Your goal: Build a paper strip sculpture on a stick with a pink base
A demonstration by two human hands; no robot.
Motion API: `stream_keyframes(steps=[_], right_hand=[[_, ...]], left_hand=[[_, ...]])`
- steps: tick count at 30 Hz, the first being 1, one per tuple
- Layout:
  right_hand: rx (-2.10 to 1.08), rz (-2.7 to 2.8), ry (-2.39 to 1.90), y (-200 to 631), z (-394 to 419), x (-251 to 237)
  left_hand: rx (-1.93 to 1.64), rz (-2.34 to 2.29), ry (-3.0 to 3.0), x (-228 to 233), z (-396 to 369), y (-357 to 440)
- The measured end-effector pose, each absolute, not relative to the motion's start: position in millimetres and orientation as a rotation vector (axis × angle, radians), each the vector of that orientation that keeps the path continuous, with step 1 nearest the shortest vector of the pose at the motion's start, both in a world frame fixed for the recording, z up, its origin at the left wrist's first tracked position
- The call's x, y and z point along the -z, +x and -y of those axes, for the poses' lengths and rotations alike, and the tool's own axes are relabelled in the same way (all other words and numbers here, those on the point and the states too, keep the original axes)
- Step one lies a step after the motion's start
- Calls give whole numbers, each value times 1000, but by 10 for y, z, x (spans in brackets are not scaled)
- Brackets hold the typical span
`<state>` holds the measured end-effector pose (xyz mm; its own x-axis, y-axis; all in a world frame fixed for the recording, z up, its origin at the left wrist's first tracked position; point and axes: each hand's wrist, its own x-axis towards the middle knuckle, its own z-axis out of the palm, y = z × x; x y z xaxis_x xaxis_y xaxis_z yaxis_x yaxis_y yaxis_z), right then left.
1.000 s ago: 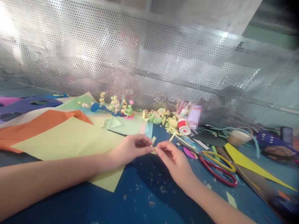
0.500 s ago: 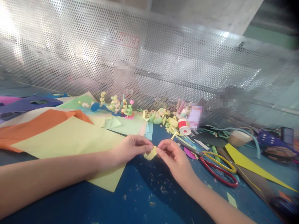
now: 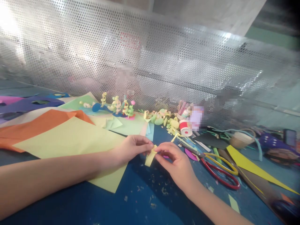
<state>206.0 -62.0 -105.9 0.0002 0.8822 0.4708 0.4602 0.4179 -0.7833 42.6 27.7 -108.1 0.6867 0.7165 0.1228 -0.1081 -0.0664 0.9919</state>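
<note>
we list first one yellow strip (image 3: pixel 150 160) of paper, short and bent, held up between two hands over the blue table (image 3: pixel 138 207), its lower end hanging toward us. left hand (image 3: pixel 136 148): thumb and forefinger drawn together at the strip's upper end, pinching it. right hand (image 3: pixel 174 159): thumb and fingertips pinching the same strip from the other side, remaining fingers curled. under the left forearm we record one large pale yellow sheet (image 3: pixel 77 137), overlapping an orange sheet (image 3: pixel 47 122); a purple sheet (image 3: pixel 21 104) lies farther left. beyond the hands, one row of small curled-paper figures (image 3: pixel 130 109), then a heap of paper shapes (image 3: pixel 173 122), with a red and white spool (image 3: pixel 185 128) just beside it. to the right of the right hand we note one pink disc (image 3: pixel 191 154), near a pair of scissors (image 3: pixel 201 155) with one yellow and one red handle, and a bright yellow wedge (image 3: pixel 250 168) of paper. at the back, one metal mesh screen (image 3: pixel 93 56), spanning the table.
</note>
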Motion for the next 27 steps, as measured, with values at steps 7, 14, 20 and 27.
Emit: stream_keyframes(steps=[7,14,20,27], right_hand=[[-491,1600,-1190,2051,617,1054],[-554,1533,-1272,2030,635,1022],[-620,1477,-1296,2022,639,1022],[-637,1463,-1295,2022,639,1020]], left_hand=[[-739,-560,1476,1076,-274,420],[-729,-531,1506,1041,-240,399],[-696,-541,1461,1058,-239,405],[-672,-544,1485,1072,-237,398]])
